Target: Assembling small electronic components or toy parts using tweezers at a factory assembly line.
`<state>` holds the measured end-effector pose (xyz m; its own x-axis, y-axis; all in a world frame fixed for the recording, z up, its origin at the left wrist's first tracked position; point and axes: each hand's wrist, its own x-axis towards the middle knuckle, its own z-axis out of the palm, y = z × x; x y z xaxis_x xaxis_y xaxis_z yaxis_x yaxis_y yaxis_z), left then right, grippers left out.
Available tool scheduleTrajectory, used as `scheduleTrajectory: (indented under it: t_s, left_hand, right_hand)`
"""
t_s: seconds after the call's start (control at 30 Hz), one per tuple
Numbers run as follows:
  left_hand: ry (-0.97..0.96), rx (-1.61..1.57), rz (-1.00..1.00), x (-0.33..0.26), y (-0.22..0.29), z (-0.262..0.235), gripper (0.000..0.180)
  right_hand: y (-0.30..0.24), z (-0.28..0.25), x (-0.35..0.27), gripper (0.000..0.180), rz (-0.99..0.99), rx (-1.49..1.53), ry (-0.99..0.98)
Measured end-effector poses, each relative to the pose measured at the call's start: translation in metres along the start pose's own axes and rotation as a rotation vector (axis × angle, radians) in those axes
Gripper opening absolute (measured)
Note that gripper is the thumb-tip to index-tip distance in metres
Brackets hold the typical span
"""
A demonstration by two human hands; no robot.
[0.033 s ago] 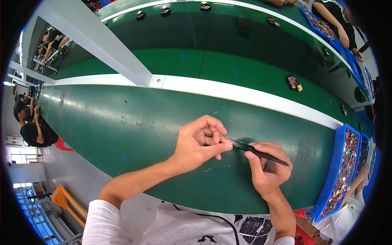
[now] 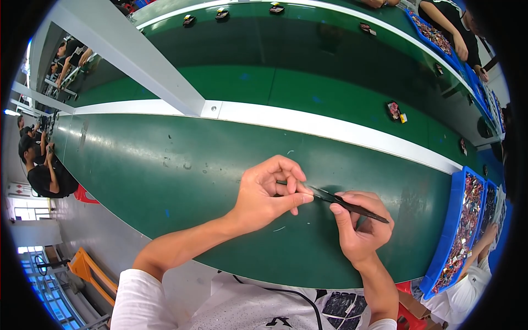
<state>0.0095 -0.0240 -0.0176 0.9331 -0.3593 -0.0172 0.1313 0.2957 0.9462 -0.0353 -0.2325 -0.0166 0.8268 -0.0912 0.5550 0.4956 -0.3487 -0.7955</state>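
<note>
Over the green bench top [image 2: 132, 165] my two hands nearly meet. My right hand [image 2: 366, 234] grips a pair of black tweezers [image 2: 360, 209], which slant up and left so that the tips reach the fingertips of the other hand. My left hand [image 2: 264, 192] is closed in a pinch of thumb and forefinger at those tips. Whatever it pinches is too small and too covered to name. A bit of something dark shows between its curled fingers. Small pale scraps lie on the bench below and above the hands.
At the right edge stands a blue tray [image 2: 444, 242] full of small multicoloured parts. A white rail [image 2: 286, 122] and a post [image 2: 137, 60] border the green conveyor belt [image 2: 236, 82], which carries several small dark parts. Co-workers sit at left and right.
My hands and the tweezers stay in place. Only a co-worker's hand and arm at the upper right have shifted slightly.
</note>
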Motion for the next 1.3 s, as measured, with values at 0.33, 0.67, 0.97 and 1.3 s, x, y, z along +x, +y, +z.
scheduleTrajectory:
  t_s: [0.33, 0.67, 0.97, 1.3]
  left_hand:
    - [0.007, 0.026, -0.02, 0.0, 0.001, 0.0, 0.028]
    - [-0.036, 0.018, 0.05, -0.001, 0.005, -0.004, 0.019]
    - [-0.086, 0.015, 0.081, -0.001, 0.007, -0.008, 0.028]
    - [-0.065, 0.009, 0.078, 0.002, 0.008, -0.008, 0.028]
  right_hand:
    - [-0.002, 0.003, 0.001, 0.022, 0.021, -0.039, 0.015]
    - [-0.002, 0.003, 0.002, 0.024, 0.032, -0.087, 0.063]
    - [0.0, 0.002, 0.001, 0.026, 0.051, -0.056, 0.078]
    - [-0.007, 0.006, 0.005, 0.022, 0.039, -0.079, -0.043]
